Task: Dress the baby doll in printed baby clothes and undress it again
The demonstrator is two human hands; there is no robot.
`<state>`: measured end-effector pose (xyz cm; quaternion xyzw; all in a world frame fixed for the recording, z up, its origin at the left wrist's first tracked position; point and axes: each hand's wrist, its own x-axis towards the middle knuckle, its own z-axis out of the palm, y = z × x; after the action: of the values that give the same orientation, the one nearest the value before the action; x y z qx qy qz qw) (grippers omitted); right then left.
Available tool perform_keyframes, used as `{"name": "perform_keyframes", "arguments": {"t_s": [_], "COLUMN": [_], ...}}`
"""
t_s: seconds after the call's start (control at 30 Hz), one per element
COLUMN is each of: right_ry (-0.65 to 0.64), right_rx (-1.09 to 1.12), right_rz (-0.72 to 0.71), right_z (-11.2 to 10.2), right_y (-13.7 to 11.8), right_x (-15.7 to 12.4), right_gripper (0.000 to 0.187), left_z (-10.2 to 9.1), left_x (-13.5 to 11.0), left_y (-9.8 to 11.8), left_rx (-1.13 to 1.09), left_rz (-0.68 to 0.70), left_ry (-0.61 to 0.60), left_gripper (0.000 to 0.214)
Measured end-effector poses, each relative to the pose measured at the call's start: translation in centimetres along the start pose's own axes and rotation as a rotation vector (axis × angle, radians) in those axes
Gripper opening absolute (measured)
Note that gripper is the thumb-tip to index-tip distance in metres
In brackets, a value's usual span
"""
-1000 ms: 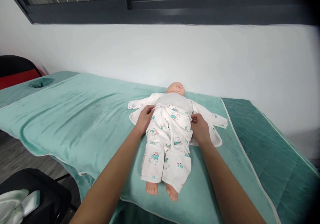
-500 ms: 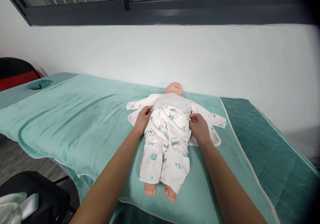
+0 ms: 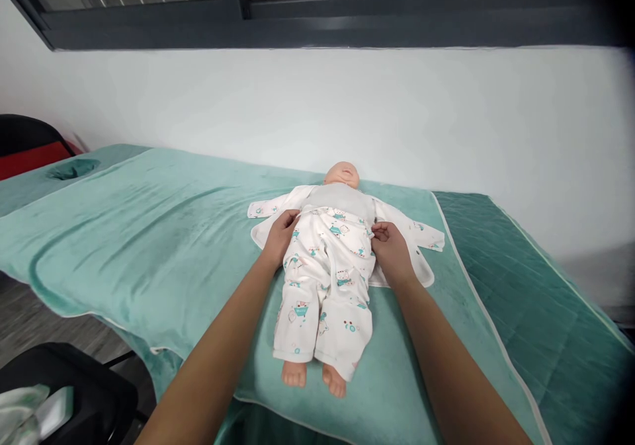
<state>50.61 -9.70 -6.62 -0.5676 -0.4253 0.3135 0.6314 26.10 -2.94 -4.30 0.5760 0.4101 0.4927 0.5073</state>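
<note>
A baby doll (image 3: 341, 175) lies on its back on a teal towel (image 3: 149, 233), head toward the wall. It wears white printed trousers (image 3: 325, 286), and an opened white printed top (image 3: 417, 246) is spread flat beneath it. My left hand (image 3: 279, 235) grips the waistband at the doll's left-of-view hip, fingers curled. On the other hip my right hand (image 3: 391, 252) pinches the waistband. The doll's bare feet (image 3: 312, 377) stick out of the trouser legs toward me.
The towel covers a padded table with a darker teal quilted cover (image 3: 520, 299) showing on the right. A white wall runs behind it under a dark window frame. A black chair (image 3: 69, 392) with pale cloth stands lower left; a red and black seat (image 3: 30, 147) sits far left.
Both hands have stayed on the trouser waistband, which sits slightly higher on the doll's belly. The view has shifted a little, so everything appears slightly further left.
</note>
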Motion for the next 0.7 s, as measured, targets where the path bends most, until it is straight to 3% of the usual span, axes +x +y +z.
{"name": "perform_keyframes", "arguments": {"t_s": [0.17,0.3,0.5,0.7], "right_ry": [0.032,0.11,-0.113,-0.27], "right_rx": [0.022,-0.03,-0.114,-0.194], "right_rz": [-0.038,-0.224,-0.307,-0.384], "right_z": [0.2,0.3,0.1,-0.4], "right_y": [-0.4,-1.5,-2.8,-3.3], "right_x": [-0.4,-1.2,-1.3,0.3], "right_gripper": [0.028,0.016,0.014,0.013], "left_z": [0.0,0.2,0.4,0.3], "left_x": [0.0,-0.4,-1.0,0.0], "left_y": [0.0,0.1,0.6,0.3], "left_rx": [0.007,0.019,0.165,0.11], "left_rz": [0.0,0.095,0.35,0.251], "left_ry": [0.018,0.093,0.106,0.067], "left_gripper": [0.027,0.026,0.017,0.019]}}
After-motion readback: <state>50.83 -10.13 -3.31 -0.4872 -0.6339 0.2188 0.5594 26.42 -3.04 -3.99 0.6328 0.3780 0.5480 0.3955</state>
